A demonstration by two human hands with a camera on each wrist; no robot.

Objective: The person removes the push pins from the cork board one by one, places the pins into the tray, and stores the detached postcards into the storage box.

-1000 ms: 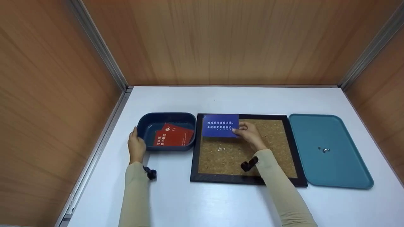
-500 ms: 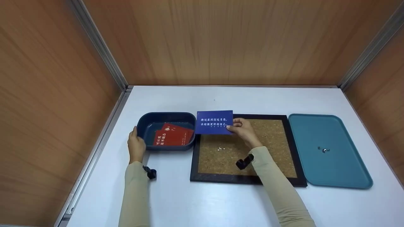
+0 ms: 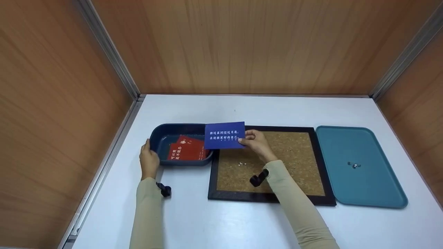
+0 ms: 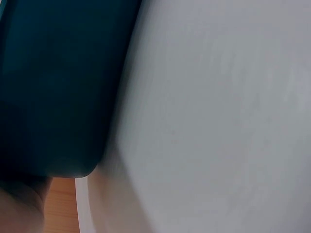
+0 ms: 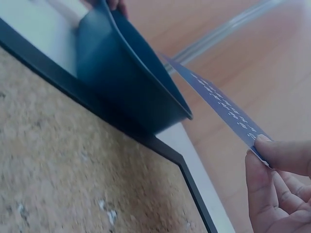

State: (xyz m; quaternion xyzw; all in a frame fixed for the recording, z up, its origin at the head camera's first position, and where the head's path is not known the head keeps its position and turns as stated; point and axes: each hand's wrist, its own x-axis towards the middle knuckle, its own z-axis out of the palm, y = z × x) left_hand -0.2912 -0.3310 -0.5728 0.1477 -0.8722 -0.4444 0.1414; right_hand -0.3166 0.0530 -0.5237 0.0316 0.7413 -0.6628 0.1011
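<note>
A blue card with white writing is pinched between the thumb and fingers of my right hand, at its right edge. The card is held up above the gap between the dark blue basin and the corkboard, its left part overlapping the basin's right rim. Red cards with white writing lie inside the basin. My left hand grips the basin's left side; in the right wrist view, fingers show at its far rim. The left wrist view has mostly the basin's outer wall.
Small shiny pieces lie on the black-framed corkboard. To its right is a teal tray with several small metallic pieces in it. Wood-patterned panels enclose the white table at the back and sides.
My right hand has carried the blue card leftward from over the corkboard until it overlaps the basin's right rim. The left hand and basin have stayed in place.
</note>
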